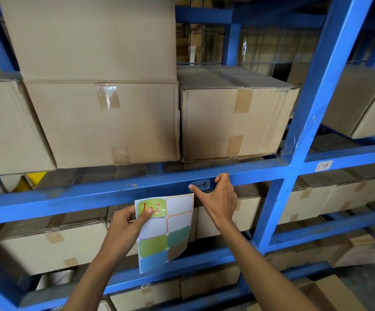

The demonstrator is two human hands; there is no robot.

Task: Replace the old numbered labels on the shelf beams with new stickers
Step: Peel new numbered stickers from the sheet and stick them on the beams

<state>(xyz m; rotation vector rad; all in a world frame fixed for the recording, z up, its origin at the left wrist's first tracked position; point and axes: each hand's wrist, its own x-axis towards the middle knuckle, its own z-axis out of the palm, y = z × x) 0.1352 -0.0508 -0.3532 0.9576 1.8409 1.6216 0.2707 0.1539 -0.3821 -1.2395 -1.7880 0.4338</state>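
The old pale-blue label marked 1-4 sits on the blue steel shelf beam, centre frame; thin and stuck flat, it will likely tear unless I lift a corner first. My right hand spreads thumb and forefinger across it, fingertips touching its ends, gripping nothing. My left hand pinches the floppy sticker sheet just below, thumb on the green 1-2 sticker.

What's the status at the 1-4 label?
Right hand fingertips at old 1-4 label on beam. Left hand holds sticker sheet, "1-2" sticker on it. Nothing obstructing.
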